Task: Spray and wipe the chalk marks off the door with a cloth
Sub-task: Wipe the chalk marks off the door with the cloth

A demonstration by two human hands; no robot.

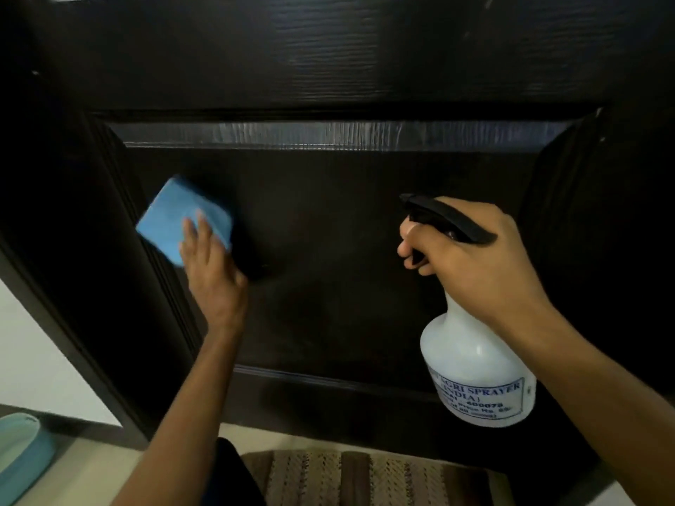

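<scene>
My left hand (210, 264) presses the cloth (182, 220) flat on the door (328, 220) at nine o'clock, fingers straight, to wipe. At three o'clock my right hand (471, 257) grips the sprayer (475, 370), finger on trigger, ready to wet.

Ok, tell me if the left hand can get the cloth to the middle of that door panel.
Probably yes: the left hand already presses the blue cloth flat at the door panel's left edge, with bare panel between it and the spray bottle.

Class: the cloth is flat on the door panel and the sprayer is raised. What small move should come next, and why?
Probably sweep the cloth rightward: the left hand presses it at the panel's left edge, leaving the rest unwiped.
</scene>
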